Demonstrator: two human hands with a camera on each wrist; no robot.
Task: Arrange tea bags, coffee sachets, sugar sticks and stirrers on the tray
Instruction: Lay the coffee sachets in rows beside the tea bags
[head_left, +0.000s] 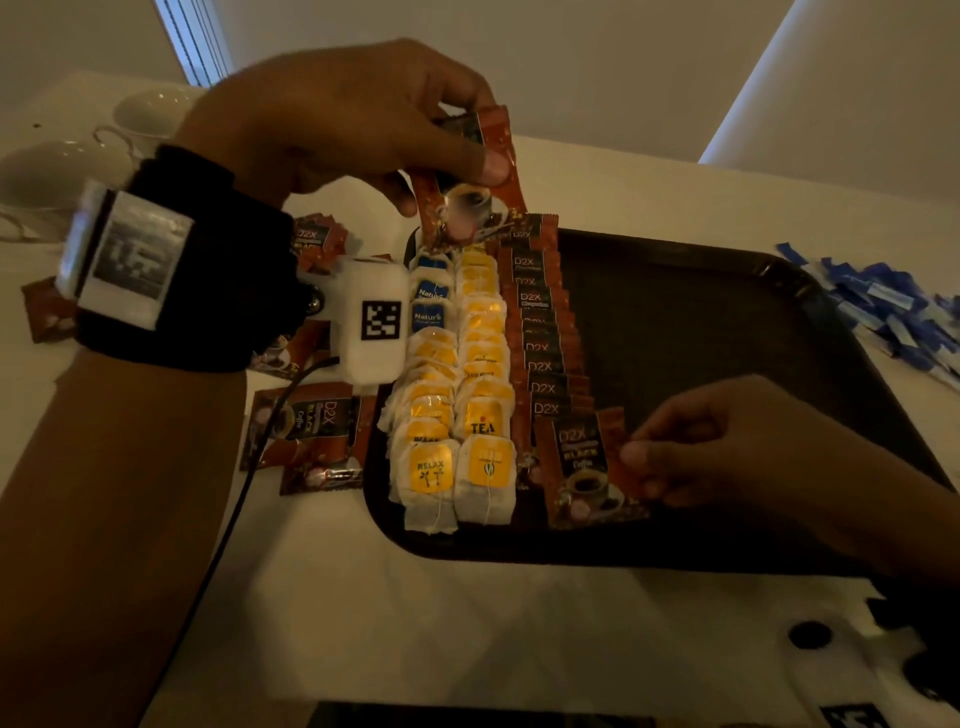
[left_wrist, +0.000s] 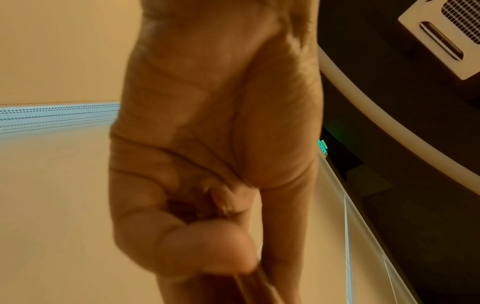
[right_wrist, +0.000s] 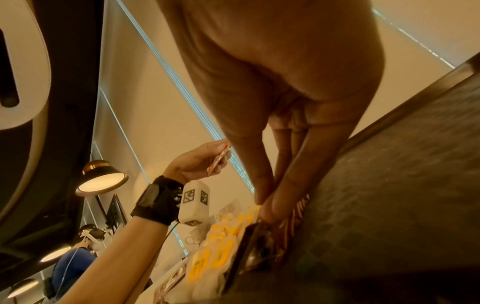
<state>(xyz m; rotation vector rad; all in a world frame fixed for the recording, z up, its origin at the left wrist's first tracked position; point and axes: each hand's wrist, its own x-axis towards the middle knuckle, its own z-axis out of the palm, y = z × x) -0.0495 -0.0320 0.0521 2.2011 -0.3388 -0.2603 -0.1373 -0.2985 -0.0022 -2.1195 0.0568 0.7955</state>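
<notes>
- Step in hand, as it appears: the coffee-sachet row. Two rows of white paper tea bags with yellow tags (head_left: 457, 395) lie on the dark rectangular plastic tray (head_left: 727, 332), an overlapped row of brown foil coffee sachets (head_left: 545, 338) just beside them.
- The left hand (head_left: 332, 119), raised at 11 o'clock, has its grip pinched on a loose brown coffee sachet (head_left: 467, 182).
- The right hand (head_left: 727, 441), low at 4 o'clock, pinches the nearest brown sachet's edge (head_left: 613, 457).
- Next move probably calls for laying the raised sachet squarely onto the row. Blue-and-white sugar sticks (head_left: 883, 306) wait on the white bench (head_left: 467, 623) at 2 o'clock.

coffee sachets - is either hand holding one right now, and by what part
Yes, both. The left hand pinches a raised coffee sachet near its top end. The right hand pinches the nearest sachet in the tray row at its right edge.
</notes>
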